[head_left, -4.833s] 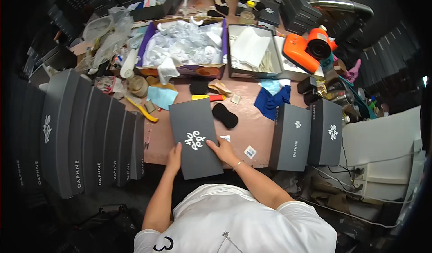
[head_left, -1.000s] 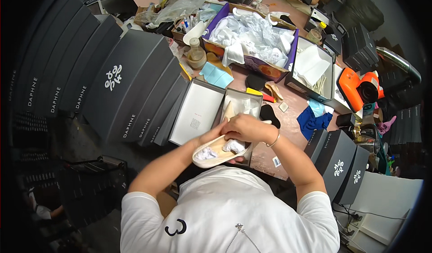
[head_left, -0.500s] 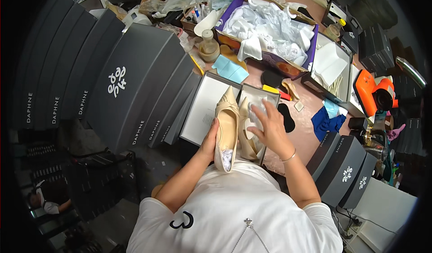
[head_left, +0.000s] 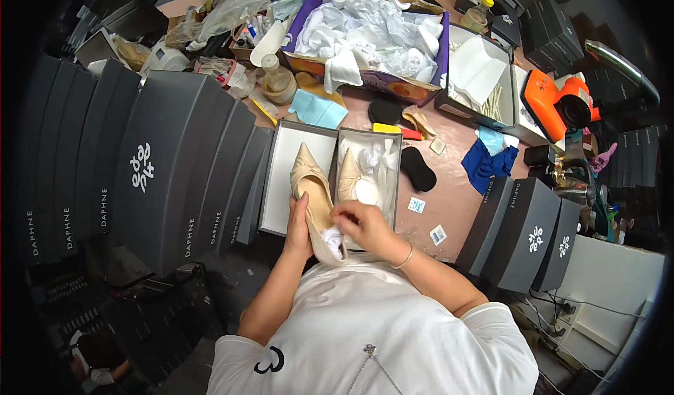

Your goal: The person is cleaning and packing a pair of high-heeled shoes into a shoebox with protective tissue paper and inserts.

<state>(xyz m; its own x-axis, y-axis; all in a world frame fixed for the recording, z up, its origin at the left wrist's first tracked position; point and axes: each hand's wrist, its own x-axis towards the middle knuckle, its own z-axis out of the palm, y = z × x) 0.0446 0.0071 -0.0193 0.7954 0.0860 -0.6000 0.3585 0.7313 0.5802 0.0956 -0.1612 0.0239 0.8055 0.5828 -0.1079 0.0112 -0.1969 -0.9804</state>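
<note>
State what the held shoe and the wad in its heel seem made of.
The beige shoe looks like satiny fabric or soft leather, its toe gathered in folds. The white wad is probably tissue paper: matte, thin and crumpled.

Bright centre, dark warped edges

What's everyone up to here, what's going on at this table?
A person's left hand holds a beige, pointed-toe shoe with crumpled white paper toward its heel. The right hand is beside the shoe's opening, fingers curled; whether it touches is unclear. An open grey rectangular shoebox holds a similar beige shoe and white tissue.
</note>
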